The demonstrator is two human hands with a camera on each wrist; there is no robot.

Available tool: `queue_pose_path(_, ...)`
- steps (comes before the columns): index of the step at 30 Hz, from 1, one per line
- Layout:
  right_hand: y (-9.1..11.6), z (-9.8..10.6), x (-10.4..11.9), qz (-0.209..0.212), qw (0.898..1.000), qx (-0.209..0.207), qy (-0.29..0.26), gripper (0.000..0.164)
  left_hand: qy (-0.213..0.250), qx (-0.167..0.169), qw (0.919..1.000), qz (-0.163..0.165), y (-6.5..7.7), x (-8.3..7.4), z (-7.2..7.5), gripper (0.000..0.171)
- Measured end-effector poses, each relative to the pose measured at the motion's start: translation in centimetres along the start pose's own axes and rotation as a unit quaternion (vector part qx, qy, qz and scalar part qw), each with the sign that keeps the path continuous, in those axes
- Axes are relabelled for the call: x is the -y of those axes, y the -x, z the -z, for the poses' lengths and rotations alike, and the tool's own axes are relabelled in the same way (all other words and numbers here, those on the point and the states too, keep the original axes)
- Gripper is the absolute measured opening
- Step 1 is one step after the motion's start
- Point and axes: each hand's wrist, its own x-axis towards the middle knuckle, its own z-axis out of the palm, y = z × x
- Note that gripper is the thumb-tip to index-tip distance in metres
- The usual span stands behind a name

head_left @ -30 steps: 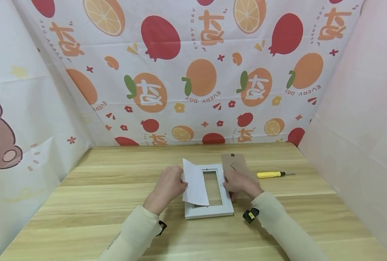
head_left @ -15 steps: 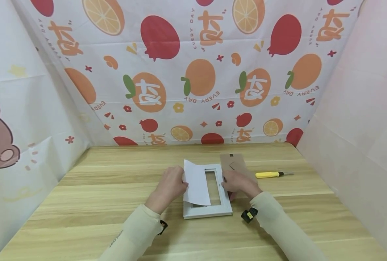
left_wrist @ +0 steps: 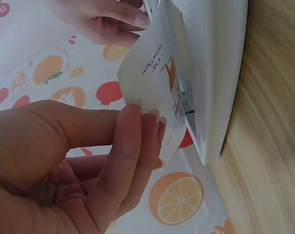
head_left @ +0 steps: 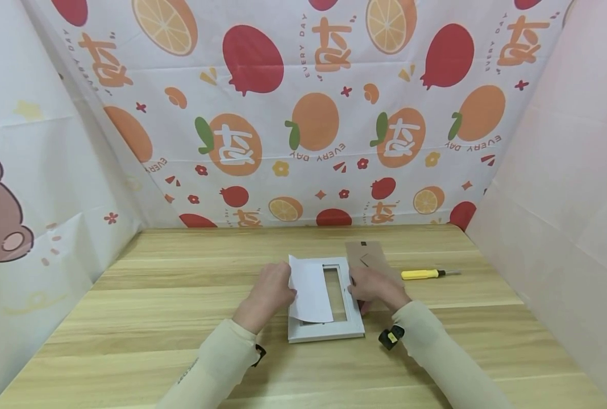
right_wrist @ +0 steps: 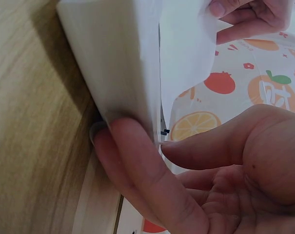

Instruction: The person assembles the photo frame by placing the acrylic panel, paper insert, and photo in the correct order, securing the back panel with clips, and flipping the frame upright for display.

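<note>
A white picture frame [head_left: 329, 330] lies on the wooden table with a see-through rectangular opening. Over its left part slants a white paper insert [head_left: 311, 294], covering about half of that opening. My left hand [head_left: 266, 295] pinches the insert's left edge between thumb and fingers. The insert's underside [left_wrist: 146, 78] carries print reading 4"x6" and 10cmx15cm in the left wrist view. My right hand [head_left: 377, 286] grips the frame's right side, thumb on top and fingers [right_wrist: 142, 170] along the outer edge in the right wrist view. Small dark tabs [right_wrist: 165, 132] show at the frame's inner edge.
Partly under my right hand lies a brown backing board [head_left: 365, 251]. Farther right is a screwdriver [head_left: 421, 274] with a yellow handle, its tip pointing right. Fruit-printed cloth [head_left: 314, 170] hangs behind the table [head_left: 181, 272], and pale cloth walls stand at both sides.
The paper insert has come down flatter and slightly to the right over the frame, my left hand moving with it. My right hand keeps its grip on the frame.
</note>
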Motion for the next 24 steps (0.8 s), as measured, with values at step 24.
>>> queue_pose_path(24,-0.01,0.04,-0.01,0.006,1.0,0.004,-0.001,0.006,-0.027,-0.004,0.9995,-0.014,-0.35,0.35,-0.54,0.018)
